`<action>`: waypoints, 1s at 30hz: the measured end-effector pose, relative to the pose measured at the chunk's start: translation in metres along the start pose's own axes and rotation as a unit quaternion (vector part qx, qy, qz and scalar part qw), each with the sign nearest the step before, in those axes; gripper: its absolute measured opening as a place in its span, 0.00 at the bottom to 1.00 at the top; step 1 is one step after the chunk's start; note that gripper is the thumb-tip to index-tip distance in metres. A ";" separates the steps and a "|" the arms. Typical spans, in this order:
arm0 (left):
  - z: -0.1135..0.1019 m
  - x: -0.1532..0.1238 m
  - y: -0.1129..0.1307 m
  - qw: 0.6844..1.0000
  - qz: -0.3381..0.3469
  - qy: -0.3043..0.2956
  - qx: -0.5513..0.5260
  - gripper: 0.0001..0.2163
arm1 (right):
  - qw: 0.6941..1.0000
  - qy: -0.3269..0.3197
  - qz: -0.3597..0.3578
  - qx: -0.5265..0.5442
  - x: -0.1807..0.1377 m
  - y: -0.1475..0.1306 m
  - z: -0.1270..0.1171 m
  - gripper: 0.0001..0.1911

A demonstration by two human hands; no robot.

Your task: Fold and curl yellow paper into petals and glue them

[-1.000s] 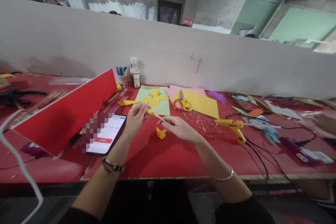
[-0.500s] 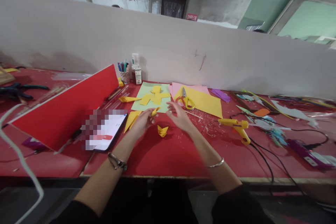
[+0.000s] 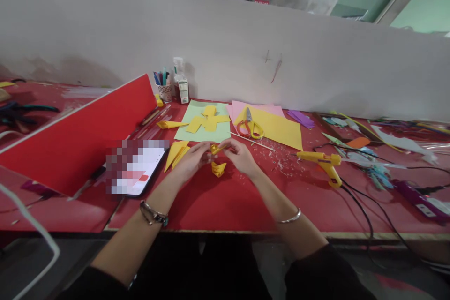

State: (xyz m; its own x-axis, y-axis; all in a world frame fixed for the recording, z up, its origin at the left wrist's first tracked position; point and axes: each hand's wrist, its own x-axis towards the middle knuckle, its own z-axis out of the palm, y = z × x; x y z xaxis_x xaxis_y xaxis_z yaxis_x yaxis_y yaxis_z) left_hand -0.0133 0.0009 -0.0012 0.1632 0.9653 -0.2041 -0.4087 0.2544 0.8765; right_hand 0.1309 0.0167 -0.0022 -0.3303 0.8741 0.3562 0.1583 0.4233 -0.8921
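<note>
Between my two hands is a small rolled piece of yellow paper [image 3: 215,148]. My left hand [image 3: 195,155] pinches it from the left, and the fingers of my right hand [image 3: 241,153] close on its right end. Just below them on the red table lies a folded yellow paper piece [image 3: 218,169]. Beside my left hand are flat yellow paper triangles [image 3: 176,154]. Farther back, yellow paper strips [image 3: 210,119] rest on a light green sheet [image 3: 183,132], with a yellow paper cone [image 3: 172,124] at its left edge.
Scissors [image 3: 250,126] lie on a yellow sheet [image 3: 281,126] over pink paper. A yellow glue gun [image 3: 325,165] with its cord is to the right, near paper scraps. On the left are a phone [image 3: 146,173] and a leaning red board [image 3: 84,136]. A pen cup [image 3: 164,91] stands behind.
My right hand has closed from an open, spread pose onto the yellow paper in my left hand. The camera view has tilted slightly downward.
</note>
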 end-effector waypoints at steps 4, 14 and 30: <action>-0.003 0.000 0.000 0.998 0.026 -0.029 0.042 0.06 | 0.998 -0.012 -0.055 -0.010 -0.001 -0.004 0.001 0.05; 0.004 -0.006 0.004 0.994 0.060 0.017 0.089 0.09 | 0.997 0.072 0.024 -0.007 -0.004 -0.005 0.009 0.07; 0.003 -0.004 0.000 0.978 0.092 -0.001 0.189 0.04 | 0.997 0.072 -0.018 -0.033 -0.005 -0.001 0.009 0.10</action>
State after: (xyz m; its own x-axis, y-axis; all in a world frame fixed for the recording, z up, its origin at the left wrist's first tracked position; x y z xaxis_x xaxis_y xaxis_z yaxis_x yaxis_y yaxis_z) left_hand -0.0117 -0.0034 0.0007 0.1193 0.9925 -0.0267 -0.0711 0.0353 0.9968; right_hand 0.1239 0.0095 -0.0053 -0.2007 0.8812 0.4280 0.2106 0.4655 -0.8596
